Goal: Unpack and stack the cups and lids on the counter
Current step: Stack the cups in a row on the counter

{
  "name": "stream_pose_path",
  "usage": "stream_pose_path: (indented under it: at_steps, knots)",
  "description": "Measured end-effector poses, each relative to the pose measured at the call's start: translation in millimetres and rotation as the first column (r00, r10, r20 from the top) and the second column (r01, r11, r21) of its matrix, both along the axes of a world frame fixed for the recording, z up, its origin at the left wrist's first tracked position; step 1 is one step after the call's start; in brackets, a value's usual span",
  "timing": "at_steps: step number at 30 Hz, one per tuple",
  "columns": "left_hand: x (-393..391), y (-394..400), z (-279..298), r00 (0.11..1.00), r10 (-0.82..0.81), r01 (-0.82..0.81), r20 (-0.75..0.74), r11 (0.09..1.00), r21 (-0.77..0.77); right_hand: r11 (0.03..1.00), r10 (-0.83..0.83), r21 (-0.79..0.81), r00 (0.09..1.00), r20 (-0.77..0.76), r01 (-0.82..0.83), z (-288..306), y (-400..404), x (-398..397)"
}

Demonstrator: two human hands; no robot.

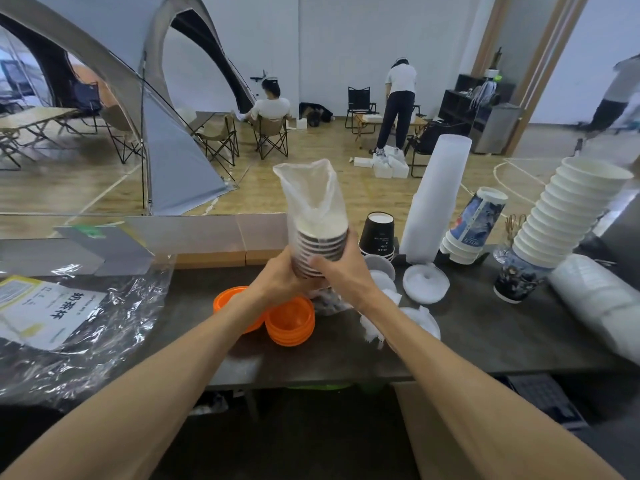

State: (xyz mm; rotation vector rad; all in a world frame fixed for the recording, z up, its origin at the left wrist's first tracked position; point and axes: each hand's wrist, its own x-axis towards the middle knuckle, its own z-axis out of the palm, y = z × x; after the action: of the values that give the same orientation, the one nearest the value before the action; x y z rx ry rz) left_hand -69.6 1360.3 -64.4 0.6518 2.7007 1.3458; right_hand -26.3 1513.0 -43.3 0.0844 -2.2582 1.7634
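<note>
Both hands hold a stack of black paper cups [320, 242] still wrapped in a clear plastic sleeve [311, 190], lifted upright above the dark counter [485, 327]. My left hand [277, 277] grips the stack's lower left side. My right hand [343, 268] wraps its right side. Under the hands lie orange lids [290, 322] in two low piles and white lids [425, 282]. A short upside-down stack of black cups [377, 233] stands just right of the held stack.
A tall sleeve of white cups [436, 202] stands on the counter, with printed blue cups [474, 223], a leaning stack of white bowls [568, 216] and a dark printed cup [516, 282] to its right. Crumpled clear packaging [76, 320] covers the left. People and folding chairs are beyond.
</note>
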Motion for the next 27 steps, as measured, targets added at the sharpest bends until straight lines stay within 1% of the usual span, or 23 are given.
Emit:
stream_pose_path:
  at_steps: [2, 4, 5, 6, 8, 9, 10, 11, 12, 16, 19, 20, 22, 24, 26, 27]
  knots:
    - [-2.8, -0.1, -1.0, 1.0, -0.01, 0.01, 0.002, 0.99, -0.143, 0.988, -0.124, 0.082, 0.991, -0.041, 0.127, 2.5, -7.3, -6.7]
    - [-4.3, -5.1, 0.6, 1.0, -0.01, 0.016, 0.018, 0.928, -0.371, 0.96, -0.24, 0.128, 0.968, -0.08, 0.248, -2.1, -13.0, -5.2]
    - [-4.9, -9.4, 3.5, 0.999, -0.017, 0.029, 0.033, 0.9, -0.435, 0.955, -0.257, 0.127, 0.961, -0.103, 0.269, -6.8, -15.1, -3.8]
    - [-5.2, -13.7, 7.4, 0.997, -0.03, 0.053, 0.067, 0.921, -0.386, 0.955, -0.256, 0.122, 0.958, -0.13, 0.272, -10.8, -16.9, -1.7]
    - [-4.6, -21.1, 17.4, 0.993, -0.082, 0.092, 0.09, 0.989, -0.112, 0.962, -0.241, 0.09, 0.958, -0.158, 0.257, -18.0, -18.9, -1.3]
    - [-3.3, -24.1, 22.9, 0.991, -0.099, 0.095, 0.087, 0.995, 0.043, 0.966, -0.23, 0.083, 0.961, -0.156, 0.244, -21.4, -19.7, -2.3]
    - [-1.8, -23.9, 29.7, 0.991, -0.102, 0.086, 0.086, 0.981, 0.172, 0.969, -0.216, 0.086, 0.965, -0.148, 0.23, -25.1, -20.0, -3.6]
    - [-0.6, -21.8, 34.3, 0.992, -0.091, 0.066, 0.082, 0.962, 0.266, 0.971, -0.208, 0.094, 0.969, -0.13, 0.221, -30.4, -19.2, -5.5]
    - [-1.5, -16.2, 36.0, 0.995, -0.064, 0.039, 0.072, 0.951, 0.308, 0.972, -0.201, 0.101, 0.974, -0.106, 0.212, -32.3, -18.6, -4.1]
    - [-3.0, 7.8, 27.6, 0.998, 0.055, -0.055, 0.008, 0.952, 0.301, 0.968, -0.13, 0.211, 0.99, -0.048, 0.138, -34.6, -14.2, 6.1]
    - [-6.8, 8.9, 12.7, 0.999, 0.047, -0.039, -0.024, 0.964, 0.263, 0.975, -0.006, 0.223, 0.999, 0.045, -0.004, -38.3, -6.4, 14.7]
    - [-8.4, 7.9, 10.1, 0.999, 0.042, -0.034, -0.028, 0.969, 0.245, 0.982, 0.029, 0.187, 0.998, 0.059, -0.039, -37.7, -3.7, 18.0]
    - [-8.9, 5.9, 8.5, 0.998, 0.042, -0.032, -0.042, 0.975, 0.221, 0.995, 0.077, 0.056, 0.996, 0.048, -0.079, -36.5, 0.7, 21.0]
    - [-7.9, 4.3, 9.2, 0.999, 0.021, -0.012, -0.041, 0.975, 0.221, 0.997, 0.029, -0.073, 0.997, 0.074, -0.023, -31.8, 1.1, 15.1]
    - [-8.6, 2.4, 10.2, 1.0, -0.007, 0.012, -0.025, 0.975, 0.224, 0.992, -0.078, -0.089, 0.995, 0.068, 0.084, -22.0, 2.4, 4.6]
    - [-9.1, 1.4, 11.1, 1.0, -0.016, 0.021, -0.023, 0.976, 0.216, 0.99, -0.092, -0.098, 0.995, 0.047, 0.096, -14.7, 1.4, 0.7]
